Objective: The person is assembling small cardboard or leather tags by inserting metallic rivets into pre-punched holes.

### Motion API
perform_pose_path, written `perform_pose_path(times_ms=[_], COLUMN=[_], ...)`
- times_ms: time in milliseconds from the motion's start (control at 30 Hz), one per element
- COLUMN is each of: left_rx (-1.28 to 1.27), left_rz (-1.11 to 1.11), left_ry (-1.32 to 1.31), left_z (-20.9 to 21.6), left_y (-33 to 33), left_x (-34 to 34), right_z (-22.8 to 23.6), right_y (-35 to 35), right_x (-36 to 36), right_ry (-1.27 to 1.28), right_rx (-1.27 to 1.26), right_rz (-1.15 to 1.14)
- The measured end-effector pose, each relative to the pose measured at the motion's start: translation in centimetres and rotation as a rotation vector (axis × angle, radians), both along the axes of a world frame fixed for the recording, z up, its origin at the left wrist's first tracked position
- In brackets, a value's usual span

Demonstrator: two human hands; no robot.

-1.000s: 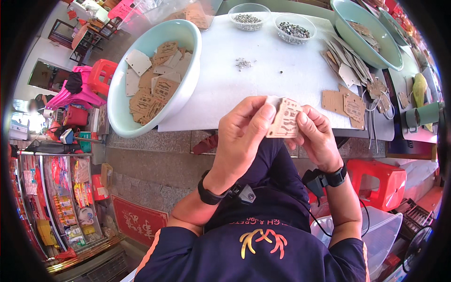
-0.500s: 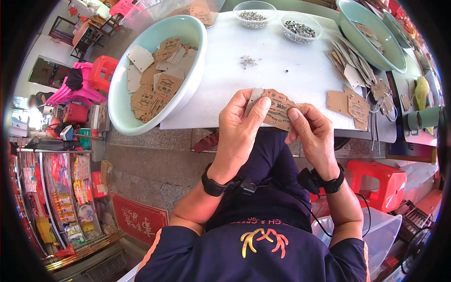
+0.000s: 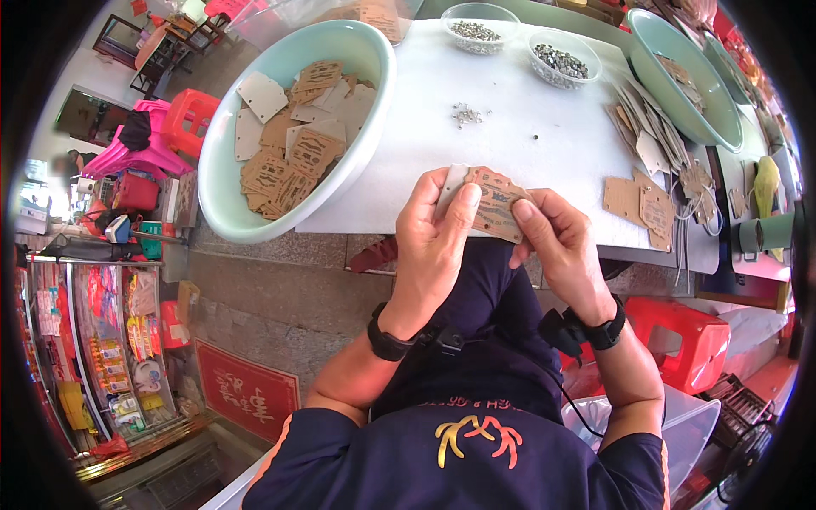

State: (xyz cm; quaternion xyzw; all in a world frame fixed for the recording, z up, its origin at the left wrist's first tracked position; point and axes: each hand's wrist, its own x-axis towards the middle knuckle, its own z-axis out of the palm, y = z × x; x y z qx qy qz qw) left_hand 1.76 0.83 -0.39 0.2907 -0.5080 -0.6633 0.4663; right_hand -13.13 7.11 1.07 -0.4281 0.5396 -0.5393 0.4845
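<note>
Left grip (image 3: 432, 248) and right grip (image 3: 563, 246) partly hide cards (image 3: 493, 206).

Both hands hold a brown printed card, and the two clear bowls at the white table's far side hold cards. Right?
Not quite: in the head view, the two clear bowls hold small shiny pieces, not cards. The rest stands: left hand and right hand both hold a brown printed card, and the bowls sit at the far side of the white table.

Dark-printed brown card (image 3: 495, 208), pale-green basin (image 3: 221, 174), white tabletop (image 3: 412, 149)
</note>
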Motion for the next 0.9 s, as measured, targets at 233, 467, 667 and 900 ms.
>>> perform_pose_path(times_ms=[233, 467, 667, 900], left_rx=[0.086, 0.053, 0.075, 0.049], left_rz=[0.06, 0.019, 0.017, 0.033], left_ry=[0.01, 0.082, 0.09, 0.04], left_z=[-1.0, -1.3, -1.3, -1.8], left_y=[-0.8, -1.0, -1.0, -1.0], left_x=[1.9, 1.8, 1.9, 2.2], right_z=[2.7, 3.3, 2.3, 0.7], right_y=[-2.8, -9.8, -13.5, -15.1], right_x=[-1.2, -5.7, -5.9, -5.8], right_ry=[0.504, 0.738, 1.041, 1.282], right_rx=[0.072, -0.089, -0.23, -0.257], right_rz=[0.287, 0.116, 0.137, 0.257])
